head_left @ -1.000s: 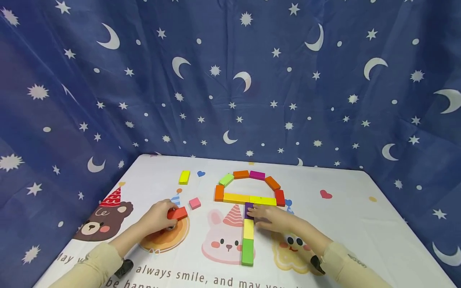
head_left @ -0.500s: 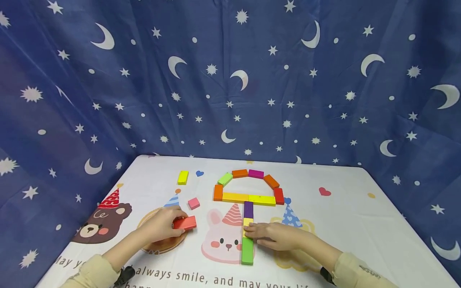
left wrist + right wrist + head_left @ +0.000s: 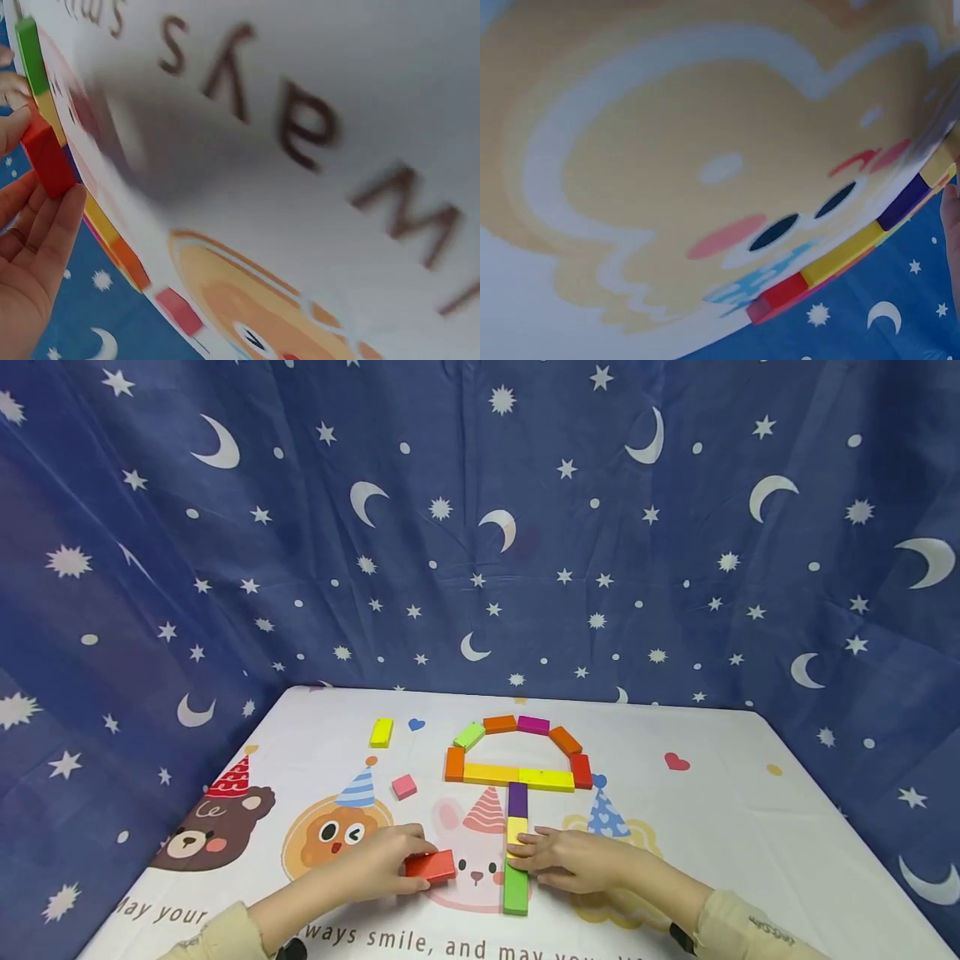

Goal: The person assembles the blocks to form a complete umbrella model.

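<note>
My left hand (image 3: 384,864) pinches a red rectangular block (image 3: 435,867) between thumb and fingers, left of the green block, over the printed rabbit. In the left wrist view the red block (image 3: 49,159) sits between thumb and fingertips. My right hand (image 3: 583,860) has its fingers stretched out, fingertips on the pale yellow block (image 3: 517,828) near its joint with the green block (image 3: 515,892). Those two and a purple block (image 3: 517,799) form a straight column. Above it, a yellow-orange block (image 3: 491,774) and a yellow block (image 3: 547,779) make a horizontal bar.
Over the bar curves an arch of several blocks, among them an orange one (image 3: 454,764), a magenta one (image 3: 533,725) and a red one (image 3: 581,771). A loose yellow block (image 3: 381,732) and a small pink block (image 3: 404,787) lie left on the printed white tablecloth (image 3: 712,835).
My left hand has carried the red block right and toward me, from the printed lion to the rabbit. My right hand has slid down the column from the purple block to the pale yellow one.
</note>
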